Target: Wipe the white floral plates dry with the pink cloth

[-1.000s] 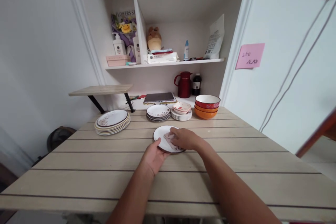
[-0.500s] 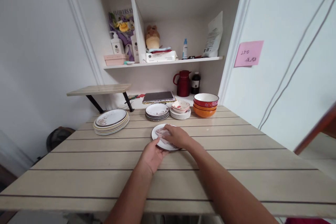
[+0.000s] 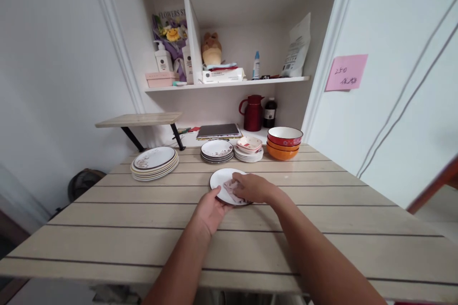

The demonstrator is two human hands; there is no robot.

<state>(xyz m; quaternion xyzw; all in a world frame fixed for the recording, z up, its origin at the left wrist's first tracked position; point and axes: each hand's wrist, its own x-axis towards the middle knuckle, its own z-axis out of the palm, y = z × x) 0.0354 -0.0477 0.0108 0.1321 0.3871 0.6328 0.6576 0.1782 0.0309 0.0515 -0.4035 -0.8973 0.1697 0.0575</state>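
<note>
A white plate with a dark rim [image 3: 219, 182] is tilted slightly above the table, gripped at its near left edge by my left hand [image 3: 212, 208], thumb on top and fingers underneath. My right hand [image 3: 252, 188] presses a crumpled pale pink cloth [image 3: 231, 188] against the plate's face, its fingers closed round the cloth. Part of the plate's right side is hidden by that hand. Just behind stand a stack of dark-rimmed plates [image 3: 216, 148] and a stack of small white plates [image 3: 248, 155] with patterned small dishes [image 3: 249, 143] on top.
Large plates [image 3: 154, 158] are stacked at the left, below a small raised wooden shelf [image 3: 139, 120]. Red and orange bowls [image 3: 282, 153] stand at the right rear. Behind are a red jug [image 3: 253, 113], a dark bottle [image 3: 269, 113] and a flat dark laptop-like slab [image 3: 219, 130].
My right hand and the cloth have slid rightward across the plate, baring more of its left side. My left hand keeps its hold. The whole view has shifted slightly.
</note>
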